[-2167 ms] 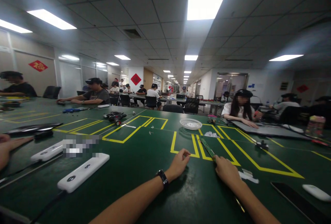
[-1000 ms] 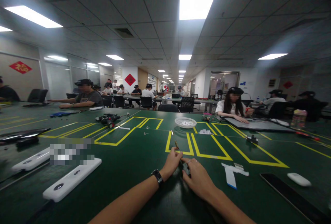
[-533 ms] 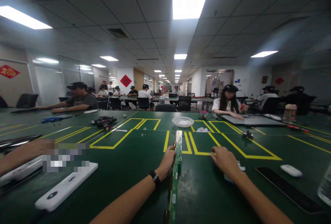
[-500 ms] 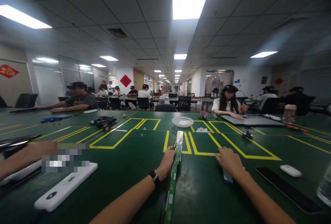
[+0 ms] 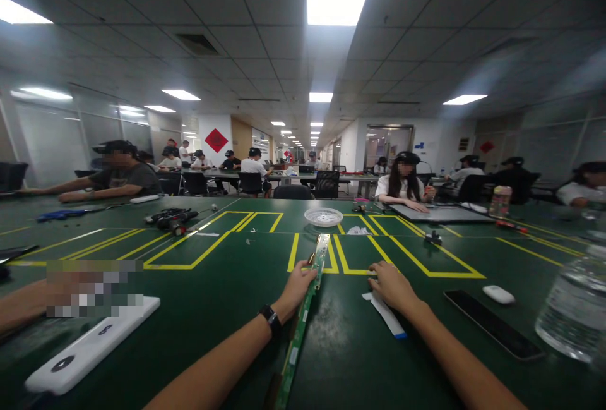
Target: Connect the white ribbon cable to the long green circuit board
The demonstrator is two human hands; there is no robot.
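Observation:
My left hand (image 5: 299,285) is closed round the upper part of a long, narrow green circuit board (image 5: 303,321). The board slants from the bottom edge up to the middle of the view, its far end raised towards a white basket. My right hand (image 5: 394,285) is low over the table to the right, its fingers loosely bent and apart. Below its palm a white flat ribbon cable (image 5: 386,316) with a blue end shows on both sides; the hand covers part of it, and I see no grip on it.
A round white basket (image 5: 324,217) stands ahead. On the right are a black phone (image 5: 492,323), a white earbud case (image 5: 499,294) and a water bottle (image 5: 572,306). A white power bank (image 5: 95,347) lies left, by another person's blurred hand (image 5: 28,306). Yellow tape marks the green table.
The view has turned slightly right. More of the ribbon cable shows beneath my right hand, including its white end. My left hand still holds the circuit board.

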